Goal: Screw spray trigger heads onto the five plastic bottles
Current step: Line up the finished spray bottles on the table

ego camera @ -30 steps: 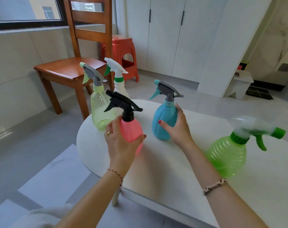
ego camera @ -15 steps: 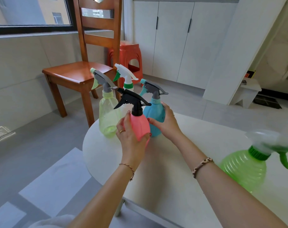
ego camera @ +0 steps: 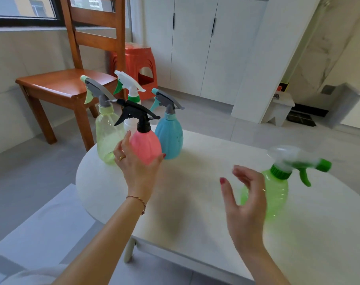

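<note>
My left hand [ego camera: 136, 169] grips the pink bottle [ego camera: 147, 146], which carries a black trigger head [ego camera: 136, 115]. Right behind it stand the blue bottle [ego camera: 170, 136] with a grey and teal head, the pale yellow bottle [ego camera: 107, 138] with a grey head, and a white bottle [ego camera: 130, 123] with a white and green head, mostly hidden. My right hand [ego camera: 244, 204] hovers open, fingers spread, just left of the green bottle [ego camera: 275, 194], whose clear and green trigger head [ego camera: 296, 161] looks blurred. All stand on the white table [ego camera: 195, 202].
A wooden chair [ego camera: 72, 85] stands beyond the table's left end, with a red plastic stool [ego camera: 138, 64] behind it. White cupboards [ego camera: 205, 48] line the back wall. A small white step stool [ego camera: 280, 108] sits on the floor at the right.
My right hand has let go of the blue bottle and swung right toward the green bottle. The pink bottle stays in my left hand beside the grouped bottles.
</note>
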